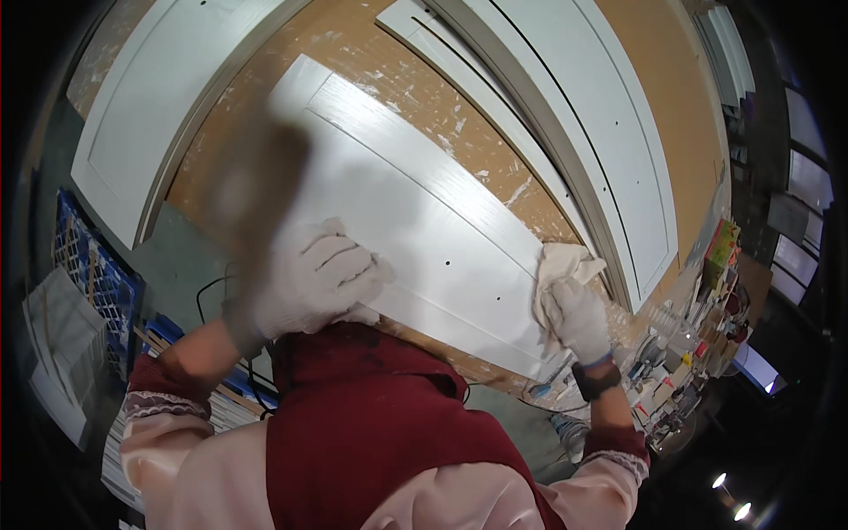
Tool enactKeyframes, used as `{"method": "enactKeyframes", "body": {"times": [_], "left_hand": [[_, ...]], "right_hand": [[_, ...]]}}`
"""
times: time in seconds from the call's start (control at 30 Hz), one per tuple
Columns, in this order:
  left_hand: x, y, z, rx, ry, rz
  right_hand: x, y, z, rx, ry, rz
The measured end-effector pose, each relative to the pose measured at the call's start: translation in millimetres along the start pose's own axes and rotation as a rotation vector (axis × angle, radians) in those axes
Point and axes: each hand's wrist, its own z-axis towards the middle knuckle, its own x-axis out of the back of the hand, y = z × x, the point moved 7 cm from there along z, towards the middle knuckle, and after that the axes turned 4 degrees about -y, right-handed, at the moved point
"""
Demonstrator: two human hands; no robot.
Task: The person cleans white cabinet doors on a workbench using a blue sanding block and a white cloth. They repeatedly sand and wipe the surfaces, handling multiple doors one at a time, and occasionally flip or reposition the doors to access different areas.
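A long white panel [413, 231] with a grooved border lies slantwise on the worktable before me. At its right end my right hand [579, 322], in a white glove, is closed on a crumpled cream cloth [563, 262] pressed against the panel. Over the panel's near left edge is my left hand [322, 276], gloved too, its fingers curled inward; whatever they grip is hidden. A dark brown blur [276, 172] covers part of the view just beyond this hand, and its kind cannot be made out.
More white panels [609, 132] lie at the far right, another [159, 97] at the far left. The brown tabletop [442, 106] is flecked with white paint. Bottles and small tools [671, 362] crowd the right side. A blue plastic crate [97, 283] stands at the left.
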Motion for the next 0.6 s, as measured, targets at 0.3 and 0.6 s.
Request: {"method": "enactKeyframes", "body": {"times": [0.3,0.6], "left_hand": [[-8.2,0.3,-1.5,0.011,-0.03,0.008],[-5.3,-3.5,-0.2,0.006,-0.031,0.032]], "right_hand": [[46.0,-124.6,148.1,0.207,0.144,0.036],[49.1,-104.9,140.9,0.037,0.103,0.218]]}}
